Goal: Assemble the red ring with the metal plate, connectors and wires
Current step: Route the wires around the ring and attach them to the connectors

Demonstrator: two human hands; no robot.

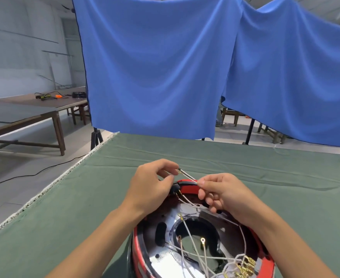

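- Nowhere on the parts, cloths or tables can any brand, label or lettering be read.
- Near the lower edge, the red ring [140, 255] sits on the green table cloth [65, 207], with the shiny metal plate [165, 259] seated inside it; the plate has a large round opening in its middle.
- White wires [187, 257] cross loosely over the plate, several ending in small ring terminals [202, 240], and a cluster of brass connectors [245, 265] lies against the ring's inner right side.
- Above the ring's far rim, the left hand [151, 187] has its fingers curled, thumb and forefinger closing toward the terminal tip of a raised wire [187, 175]; whether they actually touch that tip cannot be told.
- Just beside it, the right hand [221, 195] pinches the same wire between thumb and forefinger, its other fingers curled under.
- Both forearms reach across the ring and hide parts of its left and right rims.
- Behind the work table, two blue cloths [155, 67] hang as a backdrop, carried on dark stands [96, 137].
- Off to the left stands a long wooden table [24, 113] bearing cables and an orange tool [59, 95], too small to identify.
- A black cable [34, 174] trails over the grey floor, and wooden chairs [230, 115] show under the right-hand cloth.
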